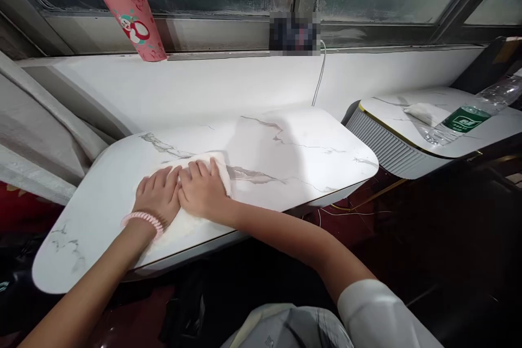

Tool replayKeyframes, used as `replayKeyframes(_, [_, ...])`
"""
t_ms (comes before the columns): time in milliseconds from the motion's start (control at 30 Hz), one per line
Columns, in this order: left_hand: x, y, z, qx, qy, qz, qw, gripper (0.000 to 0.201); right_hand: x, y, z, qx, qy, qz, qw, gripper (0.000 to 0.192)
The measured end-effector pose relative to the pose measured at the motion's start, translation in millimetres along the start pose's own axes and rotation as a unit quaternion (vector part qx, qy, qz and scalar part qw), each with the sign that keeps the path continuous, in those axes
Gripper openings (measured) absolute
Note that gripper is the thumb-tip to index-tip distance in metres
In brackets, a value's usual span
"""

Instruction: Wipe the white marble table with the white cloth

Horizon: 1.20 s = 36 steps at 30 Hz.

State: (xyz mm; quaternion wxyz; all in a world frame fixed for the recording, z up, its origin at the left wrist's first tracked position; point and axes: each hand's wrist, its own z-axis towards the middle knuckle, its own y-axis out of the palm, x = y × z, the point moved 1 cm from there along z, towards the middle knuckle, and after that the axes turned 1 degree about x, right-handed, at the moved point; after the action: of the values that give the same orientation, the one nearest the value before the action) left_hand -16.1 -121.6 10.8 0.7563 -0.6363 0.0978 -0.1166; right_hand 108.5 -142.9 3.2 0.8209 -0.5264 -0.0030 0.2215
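Note:
A white cloth, which could be a folded paper towel, lies on the white marble-patterned tabletop. On top of it my left hand rests palm down with its fingers stretched out. A pink coil band circles that wrist. Right beside it, touching it, my right hand also lies palm down on the cloth, fingers extended and slightly bent. Both palms hide much of the cloth, and its edge nearest me blends into the white surface.
A pink paper cup with a red straw stands on the window ledge. Beside a blurred dark object, a white cable hangs down. At right, a cabinet bears a plastic bottle lying down and a crumpled tissue. A curtain hangs left.

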Motion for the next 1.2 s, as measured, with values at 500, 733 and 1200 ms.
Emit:
replayKeyframes(500, [-25, -1.2, -56, -0.026, -0.056, -0.01, 0.998, 0.06, -32, -7, -15, -0.055, -0.111, 0.023, 0.992, 0.043])
replayKeyframes(733, [-61, 13.1, 43, 0.025, -0.002, -0.039, 0.999, 0.049, -3, 31, 61, -0.043, -0.072, 0.039, 0.996, 0.04])
replayKeyframes(1200, [-94, 34.9, 185, 0.041, 0.014, -0.103, 0.994, 0.044, 43, 83, 167, 0.038, 0.039, 0.056, 0.997, 0.034])
